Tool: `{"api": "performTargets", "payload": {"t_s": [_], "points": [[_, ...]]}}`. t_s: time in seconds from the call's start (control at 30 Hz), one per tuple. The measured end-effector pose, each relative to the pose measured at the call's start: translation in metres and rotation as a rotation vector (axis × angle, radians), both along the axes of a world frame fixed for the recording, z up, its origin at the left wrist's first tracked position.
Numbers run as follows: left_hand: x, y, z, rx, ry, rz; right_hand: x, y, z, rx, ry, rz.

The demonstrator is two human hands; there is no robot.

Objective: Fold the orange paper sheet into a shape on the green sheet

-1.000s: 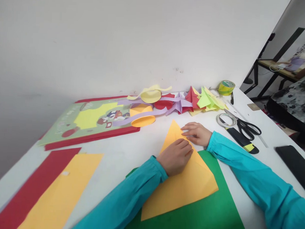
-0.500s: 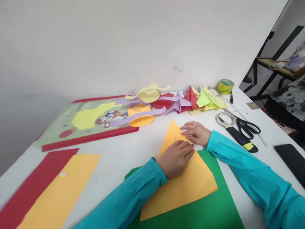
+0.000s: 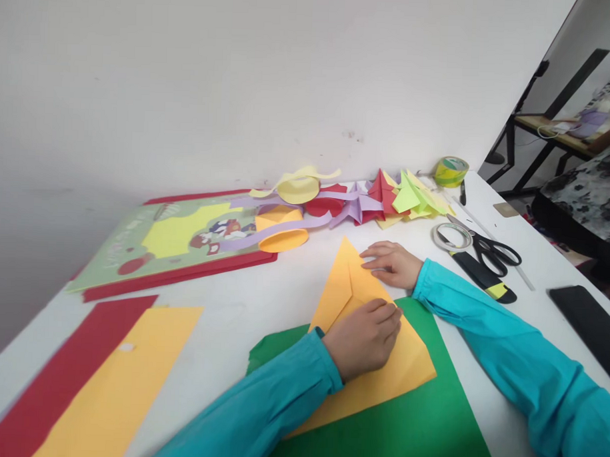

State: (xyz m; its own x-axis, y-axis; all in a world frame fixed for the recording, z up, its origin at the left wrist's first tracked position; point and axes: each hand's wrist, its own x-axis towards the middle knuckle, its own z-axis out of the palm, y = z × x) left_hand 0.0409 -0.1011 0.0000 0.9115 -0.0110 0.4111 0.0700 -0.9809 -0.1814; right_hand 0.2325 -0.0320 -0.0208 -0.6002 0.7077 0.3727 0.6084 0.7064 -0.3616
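An orange paper sheet, folded into a pointed shape, lies partly on a green sheet on the white table. My left hand rests on the fold, fingers curled and pressed down on the paper. My right hand lies flat near the tip of the orange paper, fingers stretched out, holding it down. Both arms wear teal sleeves.
Folded paper shapes and strips line the wall. A green-and-red book lies at the left; red and orange sheets at front left. Tape rolls, scissors, a cutter and a phone lie at right.
My left hand has slid down and right along the fold toward me, and the left flap of the orange paper now stands folded over. My right hand has stayed put.
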Motion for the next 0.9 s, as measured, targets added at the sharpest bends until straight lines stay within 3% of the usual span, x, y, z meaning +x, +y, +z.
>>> {"api": "performTargets", "payload": {"t_s": [0.37,0.9], "points": [[0.013,-0.045,-0.005,-0.082,-0.049,-0.097,0.000,0.001,0.000,0.012,0.003,0.020],[0.012,-0.056,0.003,0.049,0.052,-0.083,0.001,0.001,0.000,0.036,-0.001,0.029]]}}
